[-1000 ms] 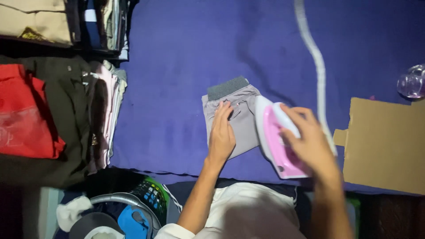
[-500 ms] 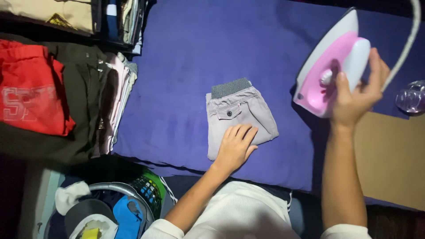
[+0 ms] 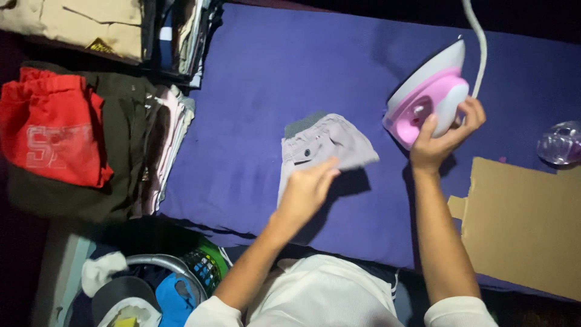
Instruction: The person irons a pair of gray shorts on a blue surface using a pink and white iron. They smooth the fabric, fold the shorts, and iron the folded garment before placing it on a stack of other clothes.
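A small grey folded pair of shorts (image 3: pixel 327 145) lies on the purple padded ironing surface (image 3: pixel 290 72). My left hand (image 3: pixel 305 191) grips its near edge and lifts it, so the right corner is raised and casts a shadow. My right hand (image 3: pixel 445 136) holds a pink and white iron (image 3: pixel 430 94) tilted up above the surface, to the right of the shorts. The iron's white cord (image 3: pixel 478 42) runs up out of view.
Stacks of folded clothes, one topped by a red garment (image 3: pixel 54 133), lie at the left. A brown cardboard sheet (image 3: pixel 520 218) lies at the right with a clear bottle (image 3: pixel 560 142) behind it. A basket with cloths (image 3: pixel 151 284) stands at the lower left.
The iron rose off the shorts and swung up to the right in my right hand. My left hand slid to the shorts' near edge and began lifting them.
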